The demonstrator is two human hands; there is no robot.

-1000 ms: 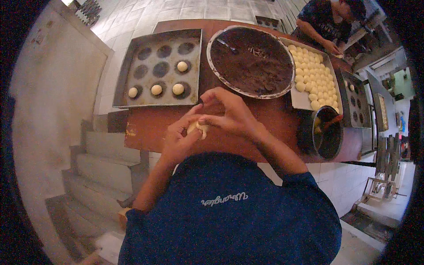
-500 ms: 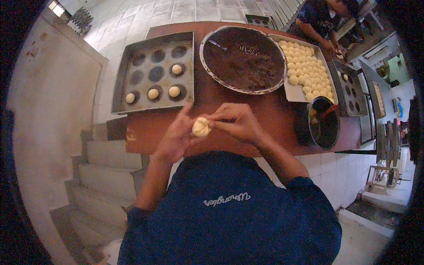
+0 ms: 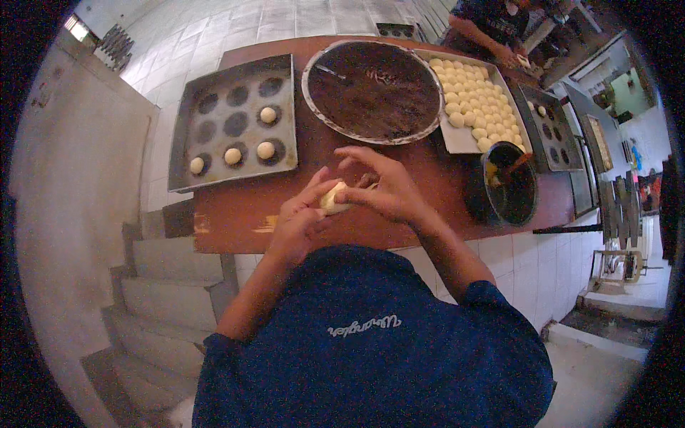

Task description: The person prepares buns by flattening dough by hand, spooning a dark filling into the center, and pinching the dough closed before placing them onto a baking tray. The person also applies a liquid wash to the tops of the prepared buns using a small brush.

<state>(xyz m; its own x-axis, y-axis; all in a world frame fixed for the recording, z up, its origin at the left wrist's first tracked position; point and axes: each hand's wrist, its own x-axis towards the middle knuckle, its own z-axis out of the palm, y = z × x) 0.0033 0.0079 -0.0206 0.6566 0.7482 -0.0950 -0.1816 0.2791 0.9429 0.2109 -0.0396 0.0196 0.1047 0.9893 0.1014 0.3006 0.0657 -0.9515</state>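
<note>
Above the near side of a reddish-brown table, a person's left hand cups a small piece of pale dough in half-curled fingers. The right hand is partly open, its thumb against the dough — whether it grips anything cannot be told. Beyond the hands, a square metal pan with 9 round wells holds 4 dough balls. To its right are a wide bowl of dark filling, a tray crowded with more of them, and — nearer — a black pot. A co-worker is at upper right.
</note>
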